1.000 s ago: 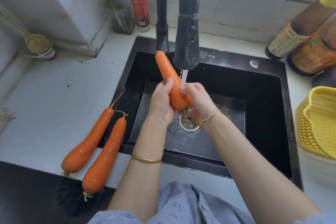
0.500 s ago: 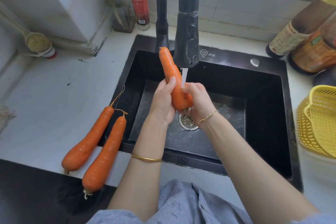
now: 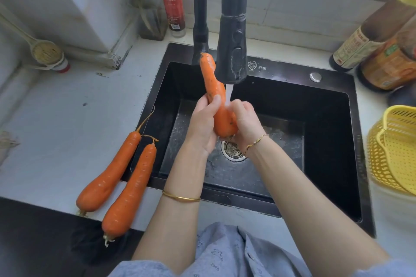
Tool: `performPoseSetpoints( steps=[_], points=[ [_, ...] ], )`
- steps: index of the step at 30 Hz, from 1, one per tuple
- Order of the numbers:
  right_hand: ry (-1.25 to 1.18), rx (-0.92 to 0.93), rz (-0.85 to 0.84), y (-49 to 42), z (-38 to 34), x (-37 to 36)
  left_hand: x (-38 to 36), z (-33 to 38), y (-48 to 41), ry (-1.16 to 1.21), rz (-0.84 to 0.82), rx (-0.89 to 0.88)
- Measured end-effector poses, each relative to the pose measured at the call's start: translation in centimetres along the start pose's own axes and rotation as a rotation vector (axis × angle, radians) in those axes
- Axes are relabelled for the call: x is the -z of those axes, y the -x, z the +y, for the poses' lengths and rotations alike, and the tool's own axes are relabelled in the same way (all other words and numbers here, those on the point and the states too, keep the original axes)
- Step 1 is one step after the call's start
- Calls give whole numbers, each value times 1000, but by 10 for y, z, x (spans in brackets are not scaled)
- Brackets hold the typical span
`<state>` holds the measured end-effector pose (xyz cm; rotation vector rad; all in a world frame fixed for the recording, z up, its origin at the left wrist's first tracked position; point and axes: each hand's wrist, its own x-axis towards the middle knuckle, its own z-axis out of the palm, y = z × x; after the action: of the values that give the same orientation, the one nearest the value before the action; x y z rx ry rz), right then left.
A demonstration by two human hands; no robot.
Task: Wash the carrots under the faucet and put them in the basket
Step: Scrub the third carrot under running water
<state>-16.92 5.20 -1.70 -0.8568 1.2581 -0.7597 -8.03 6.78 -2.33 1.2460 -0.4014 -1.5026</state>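
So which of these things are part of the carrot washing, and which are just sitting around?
Part of the job: held carrot, left hand, right hand, running faucet, sink, two waiting carrots and, yellow basket.
Just lying about: red-labelled bottle, brown sauce bottles and, strainer spoon.

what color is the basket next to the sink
Yellow. The perforated plastic basket sits right of the black sink; the head view, the only one, shows it.
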Motion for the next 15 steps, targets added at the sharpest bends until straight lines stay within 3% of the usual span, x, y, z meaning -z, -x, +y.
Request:
performPoseSetpoints(
  steps=[4, 9, 15],
  points=[
    [-15, 21, -170, 0, 8, 9, 4, 2, -1, 28, 6, 7],
    [4, -5, -37, -1, 3, 3, -1, -1, 1, 0, -14, 5],
    [11, -10, -117, 1, 2, 4, 6, 0, -2, 13, 26, 5]
  ],
)
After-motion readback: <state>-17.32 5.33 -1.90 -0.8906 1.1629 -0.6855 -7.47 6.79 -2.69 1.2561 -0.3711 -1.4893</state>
